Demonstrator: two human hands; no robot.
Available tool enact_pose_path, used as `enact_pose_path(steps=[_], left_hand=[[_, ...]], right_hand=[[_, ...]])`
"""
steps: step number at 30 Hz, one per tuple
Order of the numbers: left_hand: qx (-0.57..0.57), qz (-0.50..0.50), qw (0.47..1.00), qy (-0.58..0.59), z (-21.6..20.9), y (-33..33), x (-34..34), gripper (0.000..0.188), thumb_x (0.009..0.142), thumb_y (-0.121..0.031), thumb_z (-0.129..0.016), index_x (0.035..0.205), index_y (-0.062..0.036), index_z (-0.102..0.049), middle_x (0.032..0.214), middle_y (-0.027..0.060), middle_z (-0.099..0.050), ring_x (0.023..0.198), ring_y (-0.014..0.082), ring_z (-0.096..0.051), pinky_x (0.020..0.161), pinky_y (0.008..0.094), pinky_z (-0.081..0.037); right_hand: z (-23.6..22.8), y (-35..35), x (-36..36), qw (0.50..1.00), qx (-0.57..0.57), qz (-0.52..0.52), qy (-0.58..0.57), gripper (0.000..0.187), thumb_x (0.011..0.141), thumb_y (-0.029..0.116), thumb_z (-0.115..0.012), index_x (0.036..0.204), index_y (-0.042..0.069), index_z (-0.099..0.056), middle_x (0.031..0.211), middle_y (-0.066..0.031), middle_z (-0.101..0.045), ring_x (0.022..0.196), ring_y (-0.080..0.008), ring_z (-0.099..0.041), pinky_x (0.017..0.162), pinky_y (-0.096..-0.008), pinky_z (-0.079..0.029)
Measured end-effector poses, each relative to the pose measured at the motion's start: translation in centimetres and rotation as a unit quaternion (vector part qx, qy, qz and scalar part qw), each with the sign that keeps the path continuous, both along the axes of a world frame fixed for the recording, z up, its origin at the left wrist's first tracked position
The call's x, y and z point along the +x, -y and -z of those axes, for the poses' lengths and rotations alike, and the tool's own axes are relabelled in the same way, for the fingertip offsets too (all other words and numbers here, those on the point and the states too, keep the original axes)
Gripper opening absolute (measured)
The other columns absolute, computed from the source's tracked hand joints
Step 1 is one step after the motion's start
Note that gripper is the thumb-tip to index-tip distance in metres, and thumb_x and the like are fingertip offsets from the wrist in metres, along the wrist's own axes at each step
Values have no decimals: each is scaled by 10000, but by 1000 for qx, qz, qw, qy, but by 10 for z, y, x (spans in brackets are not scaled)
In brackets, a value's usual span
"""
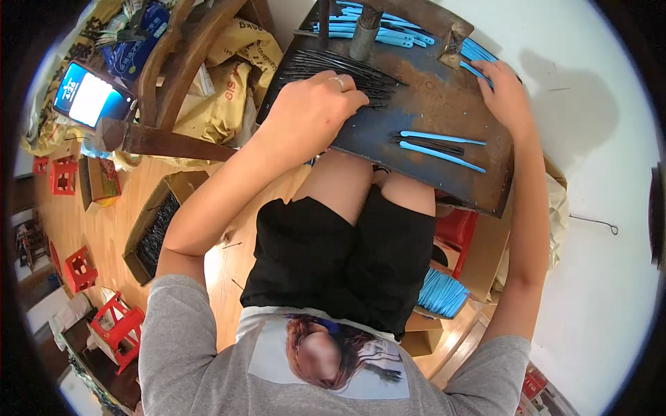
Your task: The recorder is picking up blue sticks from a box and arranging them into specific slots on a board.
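Observation:
My left hand (312,107) is closed over a pile of thin black rods (340,66) on the left of a dark, rust-stained tabletop (430,93). Its fingertips are hidden, so what they grip cannot be made out. At the right edge, my right hand (505,93) has its fingers closed on a blue plastic strip (476,71) beside several others (479,50). Between my hands, two slim blue strips (444,157) lie on the surface with a few black rods (440,145) between them.
Behind the rods an upright metal post (365,33) stands near more blue strips (402,33). A metal block (454,45) sits at the back right. Left are a wooden frame (180,142), a lit phone (94,97) and a box of black pieces (156,229); a box of blue strips (444,292) is below.

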State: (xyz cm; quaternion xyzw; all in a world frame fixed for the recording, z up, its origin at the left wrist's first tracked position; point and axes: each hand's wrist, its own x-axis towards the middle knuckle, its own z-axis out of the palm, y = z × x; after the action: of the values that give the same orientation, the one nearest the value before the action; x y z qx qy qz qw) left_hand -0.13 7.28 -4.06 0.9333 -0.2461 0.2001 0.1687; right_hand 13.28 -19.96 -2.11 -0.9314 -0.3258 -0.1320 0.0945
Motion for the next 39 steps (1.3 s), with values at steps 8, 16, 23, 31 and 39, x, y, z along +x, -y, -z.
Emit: enact_pose_path(steps=[8, 16, 23, 31, 39], left_hand=[[20, -34, 999, -32, -5, 8, -6, 217, 645, 11, -538, 849, -49, -578, 804, 81, -550, 759, 256, -566, 615, 337, -488], [-208, -31, 978, 15, -24, 26, 1, 128, 741, 16, -539, 863, -16, -562, 846, 106, -561, 735, 240, -576, 579, 305, -472], [-310, 1, 950, 39, -13, 53, 29, 104, 788, -17, -560, 891, -18, -574, 836, 80, -614, 697, 176, -608, 532, 246, -467], [-334, -3, 941, 54, -3, 63, 42, 113, 788, -31, -573, 898, -26, -600, 759, 77, -643, 651, 164, -635, 533, 239, -476], [-338, -12, 939, 59, -13, 65, 44, 121, 775, -24, -582, 888, -25, -626, 746, 95, -645, 650, 165, -642, 538, 235, -482]], right_hand=[[-9, 21, -16, 996, 10, 15, -83, 252, 750, 20, -517, 983, 93, -581, 761, -98, -523, 737, -259, -530, 661, -338, -442], [-36, 33, -62, 930, 331, 42, -156, 180, 753, 27, -608, 930, 36, -631, 732, -12, -560, 642, -70, -490, 579, -196, -394], [-68, 38, -78, 901, 432, 20, 3, 235, 801, 37, -605, 1035, 18, -614, 825, 10, -568, 640, -50, -461, 578, -163, -378], [-40, -14, -84, 934, 332, 41, -124, 197, 825, 88, -578, 1009, 31, -623, 749, -1, -560, 664, -73, -500, 589, -206, -400], [-33, -41, -80, 970, 227, -14, -88, 190, 868, 144, -514, 986, 6, -572, 750, -112, -555, 641, -208, -522, 605, -272, -422]])
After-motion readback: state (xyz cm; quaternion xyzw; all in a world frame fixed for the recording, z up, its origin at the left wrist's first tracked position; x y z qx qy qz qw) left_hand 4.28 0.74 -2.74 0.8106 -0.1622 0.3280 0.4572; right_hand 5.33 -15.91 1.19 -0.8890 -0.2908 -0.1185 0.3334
